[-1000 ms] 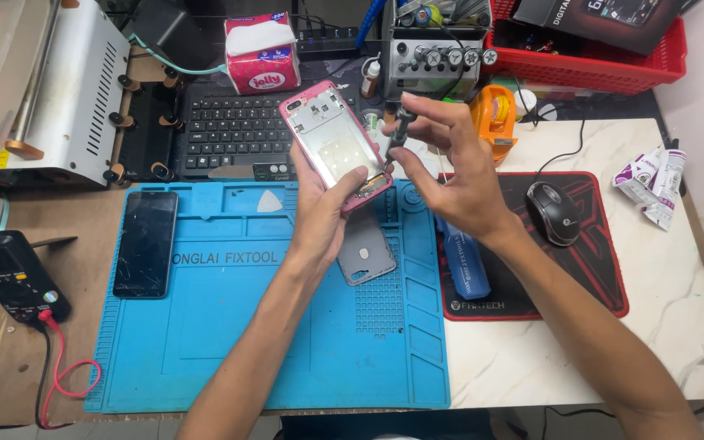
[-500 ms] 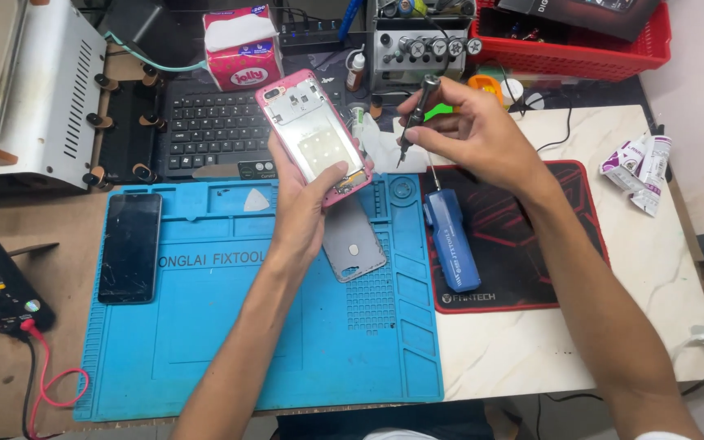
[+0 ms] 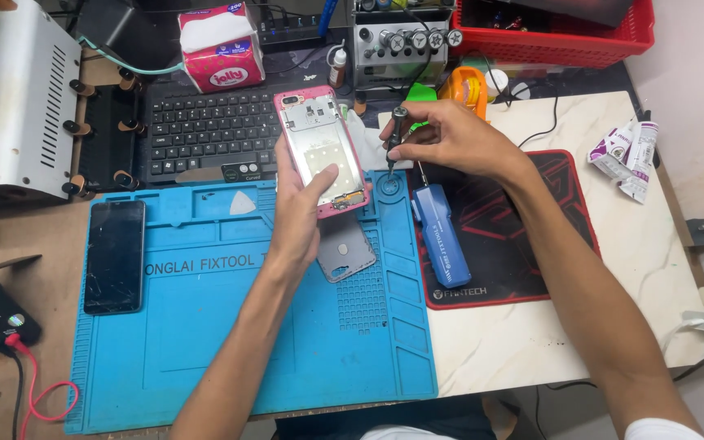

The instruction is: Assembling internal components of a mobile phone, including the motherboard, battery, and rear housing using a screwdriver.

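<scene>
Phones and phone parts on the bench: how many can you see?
3. A pink-framed opened phone in the left hand; a grey back cover on the blue silicone mat under that hand; a black cracked phone at the mat's left edge. More could be hidden.

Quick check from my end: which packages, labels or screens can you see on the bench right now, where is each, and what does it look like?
Tissue box: top centre, behind the keyboard, red and pink cube, white tissue sticking out.
Dark phone: left on the blue mat, black screen, off.
Crumpled sachets: right on the marble top, white and purple.
Blue case: on the red-edged black pad, long, white label print.
</scene>
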